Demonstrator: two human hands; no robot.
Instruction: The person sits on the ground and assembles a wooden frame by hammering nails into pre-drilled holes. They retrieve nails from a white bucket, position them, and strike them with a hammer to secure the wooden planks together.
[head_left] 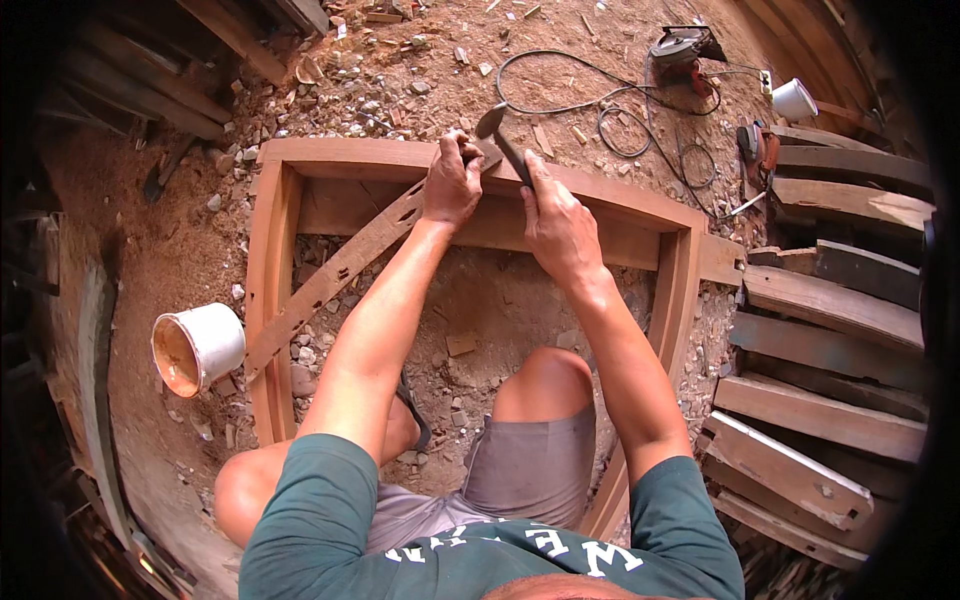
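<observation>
Green shirt [470, 565] fabric is spreading nearest, before a wooden frame [350, 152] resting on the ground [180, 260]. The right hand [560, 225] is wrapping tightly around a hammer [490, 122]; the left hand [455, 182] is curling closed beside a diagonal slat [345, 262], its contents untellable. That slat is crossing two sides, probably bracing their corner.

We count 1 L. hand [455, 185] & 1 R. hand [562, 228] (2 tot.), 1 hammer [512, 150], 1 wdn. frame [355, 152], 1 diag. batten [335, 268], 2 white buckets [222, 342], 2 pwr. tools [682, 50] and 1 sandal [424, 434] (part. vis.). Of stacked planks [820, 412] at R., we make out at least 10; overlap blocks an exact ct.
</observation>
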